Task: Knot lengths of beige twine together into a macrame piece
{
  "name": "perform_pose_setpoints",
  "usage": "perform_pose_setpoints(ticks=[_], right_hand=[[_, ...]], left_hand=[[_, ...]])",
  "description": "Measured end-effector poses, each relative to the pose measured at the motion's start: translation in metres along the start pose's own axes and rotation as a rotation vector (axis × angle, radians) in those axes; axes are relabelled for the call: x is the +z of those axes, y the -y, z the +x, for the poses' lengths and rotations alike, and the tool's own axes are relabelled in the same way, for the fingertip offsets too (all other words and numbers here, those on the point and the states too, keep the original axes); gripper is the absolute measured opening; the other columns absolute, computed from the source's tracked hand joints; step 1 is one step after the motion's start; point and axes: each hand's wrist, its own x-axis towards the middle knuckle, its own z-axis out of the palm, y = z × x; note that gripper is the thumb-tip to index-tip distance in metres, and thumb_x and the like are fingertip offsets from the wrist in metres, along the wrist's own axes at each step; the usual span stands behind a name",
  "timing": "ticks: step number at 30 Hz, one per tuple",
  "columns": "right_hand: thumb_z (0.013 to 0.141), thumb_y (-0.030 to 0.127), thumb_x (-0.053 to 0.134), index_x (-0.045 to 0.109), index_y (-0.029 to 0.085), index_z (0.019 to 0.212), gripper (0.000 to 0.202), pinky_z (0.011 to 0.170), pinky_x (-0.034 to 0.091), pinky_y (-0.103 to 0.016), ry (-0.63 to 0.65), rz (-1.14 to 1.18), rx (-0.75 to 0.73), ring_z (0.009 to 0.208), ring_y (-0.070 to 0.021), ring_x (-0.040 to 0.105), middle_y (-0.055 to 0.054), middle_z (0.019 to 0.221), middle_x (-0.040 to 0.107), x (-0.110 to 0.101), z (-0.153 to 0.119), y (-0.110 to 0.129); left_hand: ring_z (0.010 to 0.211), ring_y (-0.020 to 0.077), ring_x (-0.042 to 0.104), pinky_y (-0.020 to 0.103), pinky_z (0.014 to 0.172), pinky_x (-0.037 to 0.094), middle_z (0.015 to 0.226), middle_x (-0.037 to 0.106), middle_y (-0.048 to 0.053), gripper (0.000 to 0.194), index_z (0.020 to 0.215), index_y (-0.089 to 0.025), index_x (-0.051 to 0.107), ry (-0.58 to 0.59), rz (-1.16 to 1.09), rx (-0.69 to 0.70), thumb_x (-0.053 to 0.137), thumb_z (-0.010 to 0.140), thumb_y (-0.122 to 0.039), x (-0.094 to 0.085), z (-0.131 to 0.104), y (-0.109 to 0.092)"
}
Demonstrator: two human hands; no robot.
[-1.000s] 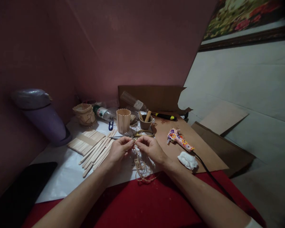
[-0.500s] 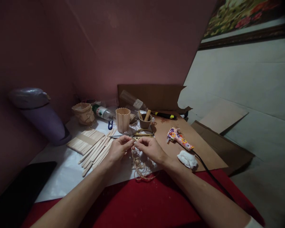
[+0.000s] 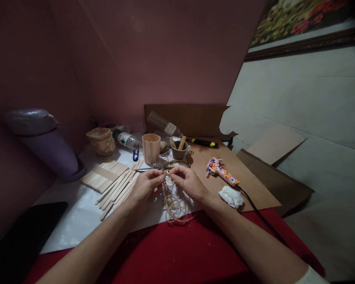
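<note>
Tan twine (image 3: 174,203) hangs in loose loops below my two hands, over the white sheet and the edge of the red cloth. My left hand (image 3: 146,184) pinches the twine between thumb and fingertips. Close beside it, my right hand (image 3: 187,180) pinches the same twine, with a small gap between the fingertips. Scissors (image 3: 179,163) lie just beyond the hands, partly covered by them. Loose wooden sticks (image 3: 118,192) fan out left of my left hand. Behind the scissors stands a stick-covered cup (image 3: 151,149).
A banded stick bundle (image 3: 104,176), a decorated pot (image 3: 101,142) and a plastic bottle (image 3: 126,139) are at the left. Behind is a small pot with sticks (image 3: 179,150). At right, a flowered glue gun (image 3: 223,172), white wad (image 3: 231,196) and cutter (image 3: 205,142) lie on cardboard (image 3: 254,193).
The fingertips of my two hands have moved slightly apart, with the twine still between them. The whole view has shifted a little.
</note>
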Motion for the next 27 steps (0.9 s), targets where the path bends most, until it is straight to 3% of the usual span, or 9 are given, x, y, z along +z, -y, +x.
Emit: perform_pose_setpoints(ticks=[5, 7, 12, 15, 19, 27], right_hand=[[0.073, 0.021, 0.060, 0.062, 0.017, 0.079, 0.007, 0.070, 0.042, -0.027, 0.047, -0.008, -0.028, 0.071, -0.0124, 0.053, 0.000, 0.075, 0.059, -0.0003, -0.0011, 0.0023], [0.073, 0.023, 0.061, 0.060, 0.017, 0.074, 0.006, 0.067, 0.041, -0.026, 0.048, -0.028, -0.027, 0.068, -0.0121, 0.052, 0.001, 0.071, 0.058, -0.0006, -0.0006, 0.0017], [0.076, 0.036, 0.059, 0.052, 0.017, 0.057, 0.028, 0.053, 0.031, -0.024, 0.045, -0.102, 0.009, 0.055, -0.0101, 0.040, 0.003, 0.057, 0.046, -0.0008, 0.0003, 0.0001], [0.074, 0.034, 0.059, 0.055, 0.016, 0.060, 0.023, 0.053, 0.031, -0.023, 0.090, -0.092, 0.030, 0.057, -0.0101, 0.041, 0.002, 0.060, 0.049, -0.0002, -0.0001, 0.0012], [0.073, 0.027, 0.058, 0.056, 0.016, 0.060, 0.018, 0.053, 0.031, -0.023, 0.059, -0.081, 0.061, 0.057, -0.0099, 0.041, 0.002, 0.060, 0.049, 0.0006, -0.0004, 0.0030], [0.070, 0.025, 0.055, 0.051, 0.017, 0.057, 0.016, 0.047, 0.024, -0.022, 0.059, 0.006, 0.151, 0.050, -0.0084, 0.034, 0.004, 0.054, 0.041, 0.0025, -0.0026, 0.0043]], left_hand=[[0.044, 0.0056, 0.044, 0.019, 0.042, 0.029, 0.055, 0.053, -0.002, 0.023, 0.066, -0.013, 0.060, 0.028, -0.010, -0.015, 0.077, 0.058, -0.027, -0.0023, 0.0012, 0.0013], [0.045, 0.0062, 0.045, 0.019, 0.043, 0.030, 0.057, 0.054, -0.002, 0.022, 0.067, -0.013, 0.061, 0.037, -0.009, -0.018, 0.076, 0.059, -0.027, -0.0034, 0.0021, 0.0022], [0.046, 0.0060, 0.045, 0.019, 0.043, 0.029, 0.059, 0.056, -0.001, 0.025, 0.071, -0.013, 0.064, 0.034, -0.003, -0.015, 0.078, 0.057, -0.028, -0.0019, 0.0021, 0.0010], [0.047, 0.0064, 0.046, 0.019, 0.044, 0.030, 0.059, 0.056, -0.001, 0.027, 0.072, -0.013, 0.064, 0.033, -0.014, -0.045, 0.079, 0.055, -0.028, 0.0004, 0.0002, -0.0007], [0.048, 0.0059, 0.047, 0.019, 0.047, 0.033, 0.057, 0.054, -0.003, 0.023, 0.069, -0.012, 0.063, 0.044, -0.081, -0.086, 0.077, 0.059, -0.027, 0.0021, -0.0031, -0.0023], [0.050, 0.0053, 0.044, 0.018, 0.048, 0.034, 0.059, 0.051, -0.003, 0.015, 0.067, -0.012, 0.061, 0.069, -0.151, -0.082, 0.071, 0.064, -0.023, 0.0032, -0.0060, -0.0043]])
